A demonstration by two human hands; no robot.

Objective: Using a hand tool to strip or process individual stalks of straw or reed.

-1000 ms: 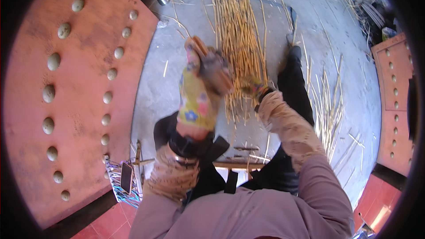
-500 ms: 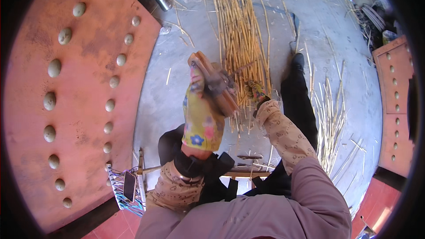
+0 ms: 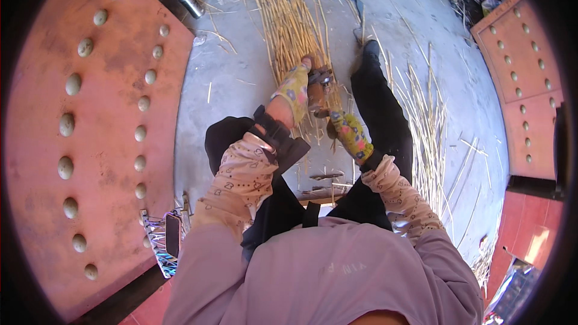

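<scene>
Since the earlier frame the left hand (image 3: pixel 296 91) in its yellow flowered glove has dropped from raised to low over the long bundle of pale yellow reed stalks (image 3: pixel 289 18) on the grey concrete floor (image 3: pixel 241 84), fingers curled around a small dark metal tool (image 3: pixel 321 78). The right hand (image 3: pixel 349 134) — gloved alike — grips the bundle's near end. Loose stalks (image 3: pixel 430 126) lie beyond the person's outstretched black-trousered leg (image 3: pixel 379 108) — a silver metal bottle (image 3: pixel 189 2) stands well apart by the red studded door (image 3: pixel 78 144).
</scene>
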